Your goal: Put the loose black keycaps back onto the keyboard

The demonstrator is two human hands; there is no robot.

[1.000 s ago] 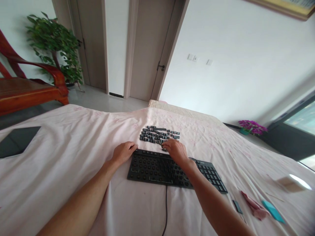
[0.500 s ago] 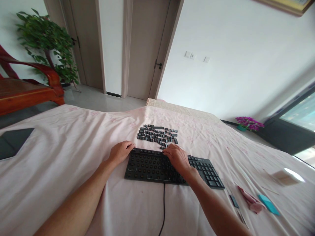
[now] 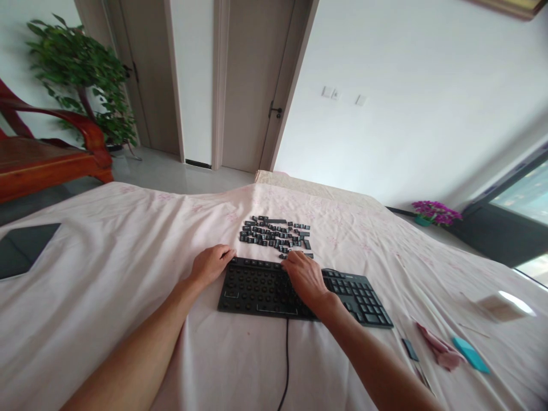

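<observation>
A black keyboard (image 3: 248, 297) lies on the pink cloth, its left and middle sections bared of keycaps apart from a row along the far edge. The number pad (image 3: 371, 302) on its right has its keys. My left hand (image 3: 214, 264) is closed on the keyboard's far left corner, thumb and fingers together. My right hand (image 3: 303, 277) reaches over the middle of the board, its fingers curled together at the far row; what is under the fingertips is hidden. Loose black keycaps (image 3: 274, 233) lie in rough rows just beyond the keyboard.
A black cable (image 3: 286, 365) runs toward me. To the right lie a pink cloth piece (image 3: 443, 351), a teal block (image 3: 471, 354), a small dark bar (image 3: 410, 349), thin metal tweezers (image 3: 423, 379) and a pale roll (image 3: 505, 306). A dark tablet (image 3: 25, 248) rests at left.
My right hand has shifted slightly left along the keyboard's far row, uncovering a little more of the board to its right. The left hand stays on the corner.
</observation>
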